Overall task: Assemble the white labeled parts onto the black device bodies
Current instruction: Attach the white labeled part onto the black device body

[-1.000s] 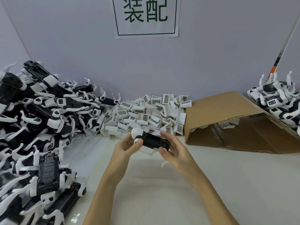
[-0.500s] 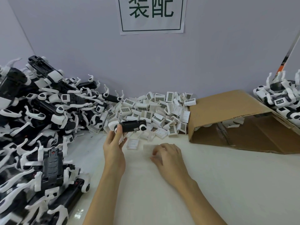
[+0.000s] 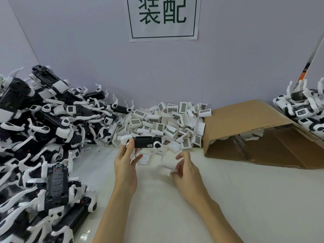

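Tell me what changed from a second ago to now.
The right hand let go of the black device body, dropped to the table and now pinches a small white part. The left hand kept the body, alone. The piles and cardboard box stayed put.

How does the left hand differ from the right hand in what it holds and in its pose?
The left hand grips a black device body, raised in front of the pile of white labeled parts; the right hand pinches a small white part, blurred, low over the table. The left hand's fingers point up; the right hand's curl inward. Both are bare.
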Action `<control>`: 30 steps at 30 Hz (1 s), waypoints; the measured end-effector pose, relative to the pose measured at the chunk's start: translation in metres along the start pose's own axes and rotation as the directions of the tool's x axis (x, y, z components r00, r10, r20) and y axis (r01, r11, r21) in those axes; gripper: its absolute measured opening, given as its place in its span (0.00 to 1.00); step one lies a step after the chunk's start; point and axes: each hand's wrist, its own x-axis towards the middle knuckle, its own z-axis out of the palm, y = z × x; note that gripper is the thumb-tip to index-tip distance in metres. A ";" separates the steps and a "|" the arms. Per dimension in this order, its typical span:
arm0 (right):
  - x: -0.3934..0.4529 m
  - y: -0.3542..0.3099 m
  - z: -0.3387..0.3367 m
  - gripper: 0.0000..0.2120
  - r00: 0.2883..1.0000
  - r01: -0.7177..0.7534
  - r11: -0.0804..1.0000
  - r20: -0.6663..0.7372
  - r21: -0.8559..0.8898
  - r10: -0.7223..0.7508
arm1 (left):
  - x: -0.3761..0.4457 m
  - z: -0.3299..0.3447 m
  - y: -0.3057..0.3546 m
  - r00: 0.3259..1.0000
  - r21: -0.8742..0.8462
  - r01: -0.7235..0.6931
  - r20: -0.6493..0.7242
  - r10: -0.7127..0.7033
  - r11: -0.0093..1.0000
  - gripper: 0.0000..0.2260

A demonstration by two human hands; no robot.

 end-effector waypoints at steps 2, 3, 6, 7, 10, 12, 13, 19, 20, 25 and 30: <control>0.001 0.002 -0.004 0.12 0.999 -0.006 1.000 -0.045 0.024 0.007 | 0.000 0.000 -0.001 1.000 0.006 0.021 0.004 -0.021 1.000 0.21; 0.002 0.004 -0.007 0.07 0.997 -0.016 1.000 -0.079 0.016 0.017 | -0.001 0.001 -0.001 0.999 0.011 0.033 0.009 -0.033 0.999 0.20; 0.005 0.011 -0.018 0.12 0.980 -0.123 0.986 -0.144 0.109 0.138 | -0.002 0.003 -0.002 0.997 0.035 0.061 0.042 -0.063 0.998 0.18; 0.006 0.013 -0.022 0.12 0.970 -0.166 0.967 -0.147 0.192 0.195 | -0.003 0.004 -0.003 0.996 0.045 0.070 0.060 -0.073 0.997 0.17; 0.010 0.017 -0.033 0.16 0.941 -0.212 0.877 -0.153 0.432 0.303 | -0.006 0.008 -0.004 0.988 0.099 0.091 0.114 -0.102 0.991 0.21; 0.015 0.019 -0.039 0.16 0.925 -0.225 0.736 -0.096 0.638 0.367 | -0.009 0.012 -0.005 0.978 0.157 0.099 0.164 -0.125 0.983 0.29; 0.017 0.018 -0.041 0.15 0.924 -0.238 0.642 -0.034 0.729 0.381 | -0.011 0.014 -0.006 0.970 0.197 0.099 0.198 -0.138 0.975 0.31; 0.016 0.006 -0.048 0.19 0.977 -0.205 0.574 0.130 0.793 0.168 | -0.028 0.028 -0.014 0.926 0.392 0.035 0.334 -0.178 0.919 0.27; 0.014 0.004 -0.048 0.19 0.984 -0.179 0.610 0.129 0.772 0.124 | -0.030 0.030 -0.014 0.924 0.403 0.030 0.337 -0.179 0.915 0.28; 0.006 -0.004 -0.045 0.12 0.998 -0.044 0.845 0.057 0.533 0.016 | -0.035 0.035 -0.014 0.916 0.402 0.049 0.346 -0.201 0.914 0.23; 0.005 -0.004 -0.041 0.12 0.999 -0.002 0.868 0.035 0.497 -0.017 | -0.036 0.036 -0.013 0.921 0.413 0.033 0.342 -0.189 0.910 0.22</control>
